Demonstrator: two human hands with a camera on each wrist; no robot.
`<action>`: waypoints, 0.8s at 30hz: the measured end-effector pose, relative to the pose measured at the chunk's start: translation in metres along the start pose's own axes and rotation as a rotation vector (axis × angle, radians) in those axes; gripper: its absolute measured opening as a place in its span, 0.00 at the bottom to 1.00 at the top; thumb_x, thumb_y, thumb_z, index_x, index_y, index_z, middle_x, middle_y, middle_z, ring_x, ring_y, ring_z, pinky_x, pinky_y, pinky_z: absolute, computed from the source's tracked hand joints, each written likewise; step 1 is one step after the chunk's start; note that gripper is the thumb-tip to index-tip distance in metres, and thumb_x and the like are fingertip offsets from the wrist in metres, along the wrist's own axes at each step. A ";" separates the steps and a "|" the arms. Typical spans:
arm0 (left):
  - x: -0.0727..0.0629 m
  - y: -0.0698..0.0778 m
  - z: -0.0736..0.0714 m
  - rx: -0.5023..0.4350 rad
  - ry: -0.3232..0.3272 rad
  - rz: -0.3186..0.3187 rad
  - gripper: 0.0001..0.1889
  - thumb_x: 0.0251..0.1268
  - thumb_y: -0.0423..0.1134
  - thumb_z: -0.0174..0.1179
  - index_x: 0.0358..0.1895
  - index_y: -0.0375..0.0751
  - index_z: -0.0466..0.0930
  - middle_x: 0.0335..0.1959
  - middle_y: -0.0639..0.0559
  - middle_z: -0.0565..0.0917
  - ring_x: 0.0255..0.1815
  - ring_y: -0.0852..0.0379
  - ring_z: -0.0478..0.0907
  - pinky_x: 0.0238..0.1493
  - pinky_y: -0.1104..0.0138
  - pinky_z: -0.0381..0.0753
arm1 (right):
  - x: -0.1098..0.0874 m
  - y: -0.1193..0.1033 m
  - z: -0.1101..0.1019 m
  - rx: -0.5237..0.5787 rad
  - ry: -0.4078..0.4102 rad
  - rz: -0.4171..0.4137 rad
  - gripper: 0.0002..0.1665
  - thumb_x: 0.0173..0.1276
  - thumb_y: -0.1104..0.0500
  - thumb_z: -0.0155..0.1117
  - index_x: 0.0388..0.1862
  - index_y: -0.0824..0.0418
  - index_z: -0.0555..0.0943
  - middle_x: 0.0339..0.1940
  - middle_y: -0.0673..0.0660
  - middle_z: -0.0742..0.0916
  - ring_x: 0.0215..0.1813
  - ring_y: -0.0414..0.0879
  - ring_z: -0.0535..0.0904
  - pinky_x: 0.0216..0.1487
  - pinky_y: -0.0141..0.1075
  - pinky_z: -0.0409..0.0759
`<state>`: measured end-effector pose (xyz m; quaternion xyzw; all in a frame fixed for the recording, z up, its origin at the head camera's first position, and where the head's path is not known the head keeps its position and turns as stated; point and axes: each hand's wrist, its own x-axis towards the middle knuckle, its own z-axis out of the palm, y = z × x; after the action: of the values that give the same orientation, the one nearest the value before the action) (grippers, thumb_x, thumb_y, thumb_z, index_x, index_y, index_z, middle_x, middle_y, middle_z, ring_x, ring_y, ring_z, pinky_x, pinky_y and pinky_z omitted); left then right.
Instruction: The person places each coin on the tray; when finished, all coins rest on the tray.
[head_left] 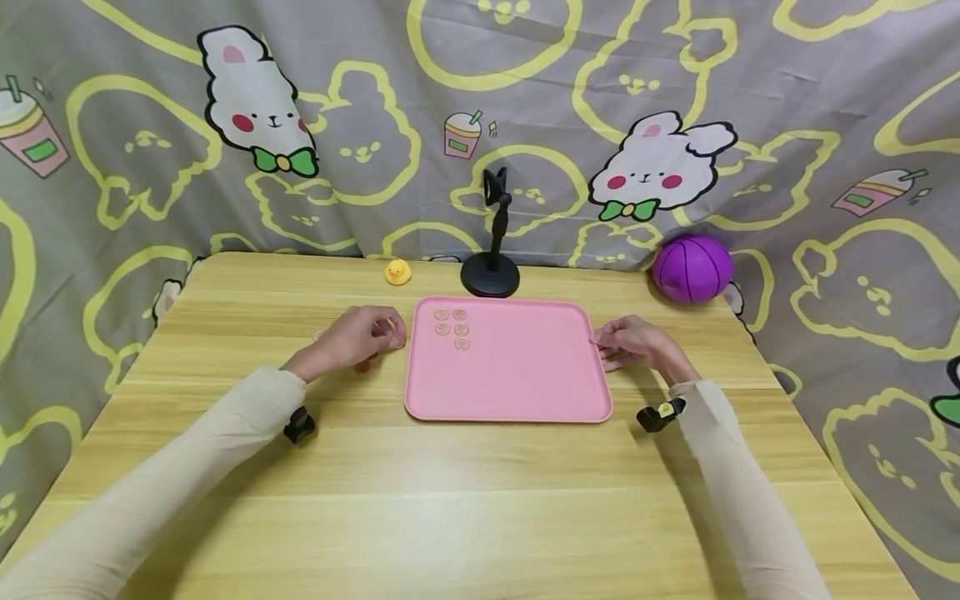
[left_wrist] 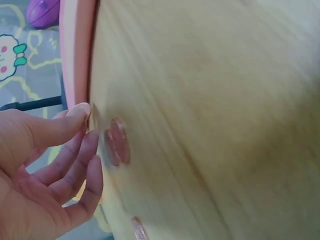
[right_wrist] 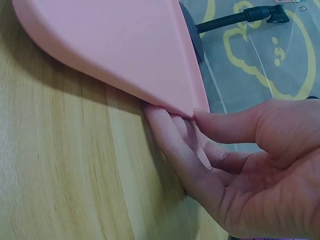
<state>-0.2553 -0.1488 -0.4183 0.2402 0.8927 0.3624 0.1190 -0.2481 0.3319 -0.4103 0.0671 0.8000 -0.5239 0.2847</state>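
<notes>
A pink rectangular tray (head_left: 525,375) lies on the table, with several round copper-toned coins (head_left: 462,344) grouped at its far left. Just outside its left edge, my left hand (head_left: 358,335) pinches a thin coin between thumb and fingertips; only a sliver of it shows in the left wrist view. Below those fingers, two coins (left_wrist: 120,141) lie close together on the wood, and another coin (left_wrist: 139,228) sits farther off. On the opposite side, my right hand (right_wrist: 250,160) grips the tray's right rim, thumb on top and fingers underneath.
Behind the tray stands a black stand (head_left: 491,273) with a clip on top. A yellow rubber duck (head_left: 397,272) is left of it, and a purple ball (head_left: 692,269) rests at the back right. A patterned curtain (head_left: 360,208) hangs behind the wooden table (head_left: 465,508).
</notes>
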 end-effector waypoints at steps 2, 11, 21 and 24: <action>0.000 0.002 -0.001 -0.030 0.028 -0.011 0.04 0.77 0.30 0.60 0.46 0.40 0.84 0.35 0.42 0.86 0.22 0.51 0.79 0.26 0.65 0.77 | 0.000 0.000 0.001 0.004 0.002 0.003 0.15 0.81 0.66 0.55 0.59 0.77 0.72 0.35 0.53 0.85 0.37 0.41 0.84 0.46 0.38 0.89; 0.001 0.015 0.006 -0.097 0.149 -0.012 0.09 0.76 0.34 0.64 0.52 0.35 0.86 0.41 0.40 0.89 0.27 0.46 0.81 0.34 0.67 0.77 | 0.000 0.000 0.002 -0.009 0.014 0.019 0.12 0.82 0.66 0.54 0.57 0.74 0.71 0.35 0.53 0.83 0.37 0.41 0.82 0.43 0.37 0.89; 0.010 0.031 0.019 -0.193 0.166 -0.001 0.05 0.71 0.30 0.67 0.45 0.33 0.87 0.41 0.41 0.91 0.41 0.46 0.89 0.42 0.60 0.87 | -0.001 -0.001 0.002 -0.014 0.013 0.012 0.15 0.82 0.65 0.54 0.58 0.76 0.71 0.35 0.53 0.84 0.37 0.41 0.83 0.44 0.38 0.89; 0.015 0.034 0.027 -0.180 0.177 0.031 0.03 0.69 0.30 0.69 0.42 0.33 0.88 0.39 0.42 0.91 0.40 0.46 0.88 0.42 0.60 0.87 | -0.001 0.000 0.003 -0.022 0.018 0.017 0.15 0.82 0.66 0.55 0.58 0.76 0.72 0.35 0.54 0.84 0.37 0.41 0.83 0.45 0.38 0.89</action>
<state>-0.2456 -0.1043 -0.4146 0.2092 0.8599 0.4623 0.0553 -0.2458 0.3295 -0.4102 0.0757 0.8077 -0.5118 0.2826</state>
